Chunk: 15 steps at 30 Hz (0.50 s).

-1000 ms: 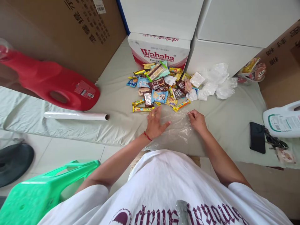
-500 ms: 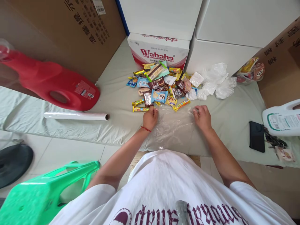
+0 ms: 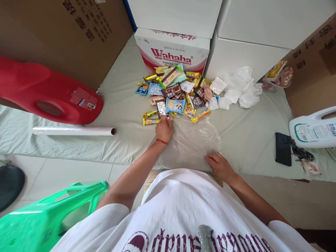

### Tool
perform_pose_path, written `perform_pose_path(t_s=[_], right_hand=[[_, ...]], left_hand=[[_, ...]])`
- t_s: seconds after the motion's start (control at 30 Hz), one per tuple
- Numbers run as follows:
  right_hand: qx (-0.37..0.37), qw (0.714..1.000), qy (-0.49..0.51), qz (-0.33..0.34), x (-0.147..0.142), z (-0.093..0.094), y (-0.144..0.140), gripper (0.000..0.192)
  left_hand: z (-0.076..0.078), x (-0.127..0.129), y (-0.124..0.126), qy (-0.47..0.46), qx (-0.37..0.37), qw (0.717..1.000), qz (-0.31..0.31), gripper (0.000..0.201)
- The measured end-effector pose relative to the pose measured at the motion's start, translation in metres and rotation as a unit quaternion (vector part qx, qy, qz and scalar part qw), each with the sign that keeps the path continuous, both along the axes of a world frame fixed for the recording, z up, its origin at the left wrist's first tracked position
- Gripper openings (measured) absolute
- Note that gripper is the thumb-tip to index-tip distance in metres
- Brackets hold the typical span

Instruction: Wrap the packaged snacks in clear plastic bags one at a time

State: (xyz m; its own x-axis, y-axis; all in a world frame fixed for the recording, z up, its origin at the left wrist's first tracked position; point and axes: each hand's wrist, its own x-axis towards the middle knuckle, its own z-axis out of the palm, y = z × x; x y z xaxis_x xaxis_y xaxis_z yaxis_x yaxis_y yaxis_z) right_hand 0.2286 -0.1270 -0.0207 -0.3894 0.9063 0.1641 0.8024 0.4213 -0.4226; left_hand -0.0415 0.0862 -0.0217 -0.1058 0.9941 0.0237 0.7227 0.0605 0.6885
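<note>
A thin sheet of clear cling film (image 3: 187,143) lies spread on the pale green cloth in front of me. My left hand (image 3: 164,129) is closed in a pinch at the film's upper left edge, close to the snack pile. At the lower right edge of the film, my right hand (image 3: 220,166) rests with its fingers stretched out and the tips touching it. Just beyond the film is a heap of wrapped snacks, with a blue snack packet (image 3: 175,105) near its front and a yellow snack stick (image 3: 201,115) beside the film's top edge.
A roll of cling film (image 3: 75,131) and a red jug (image 3: 49,92) lie to the left. Crumpled clear plastic (image 3: 240,89) sits right of the snacks. A Wahaba carton (image 3: 172,52) stands behind them. A phone (image 3: 283,148) and a white bottle (image 3: 315,127) are far right.
My right hand has come down from the film's upper right corner to its lower right edge. The film lies flatter. My left hand stays at the upper left. The view has shifted slightly.
</note>
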Motion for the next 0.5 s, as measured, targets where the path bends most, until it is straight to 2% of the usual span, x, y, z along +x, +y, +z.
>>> perform_pose_path(t_s=[0.07, 0.17, 0.3, 0.37, 0.43, 0.47, 0.5], right_hand=[[-0.014, 1.000, 0.006, 0.010, 0.001, 0.011, -0.008, 0.032], [-0.027, 0.998, 0.047, 0.013, -0.001, 0.041, -0.007, 0.026], [-0.001, 0.988, 0.123, -0.092, -0.015, 0.076, 0.025, 0.028], [0.005, 0.991, 0.093, -0.101, -0.027, 0.081, 0.048, 0.039], [0.004, 0.998, 0.015, -0.059, -0.040, 0.079, 0.068, 0.070], [-0.001, 0.999, -0.031, -0.032, -0.047, 0.076, 0.074, 0.077], [-0.007, 0.997, -0.076, -0.011, -0.053, 0.072, 0.079, 0.072]], left_hand=[[-0.001, 0.000, 0.001, -0.009, -0.002, 1.000, 0.003, 0.018], [-0.003, 0.000, 0.001, -0.047, 0.003, 0.998, -0.028, 0.024], [-0.006, -0.003, 0.002, -0.116, 0.005, 0.991, -0.059, 0.029], [-0.006, -0.005, 0.003, -0.144, -0.009, 0.988, -0.061, 0.029], [-0.006, -0.007, 0.003, -0.165, -0.019, 0.984, -0.064, 0.029], [-0.005, -0.007, 0.004, -0.174, -0.020, 0.982, -0.067, 0.029], [-0.005, -0.008, 0.004, -0.184, -0.022, 0.980, -0.069, 0.030]])
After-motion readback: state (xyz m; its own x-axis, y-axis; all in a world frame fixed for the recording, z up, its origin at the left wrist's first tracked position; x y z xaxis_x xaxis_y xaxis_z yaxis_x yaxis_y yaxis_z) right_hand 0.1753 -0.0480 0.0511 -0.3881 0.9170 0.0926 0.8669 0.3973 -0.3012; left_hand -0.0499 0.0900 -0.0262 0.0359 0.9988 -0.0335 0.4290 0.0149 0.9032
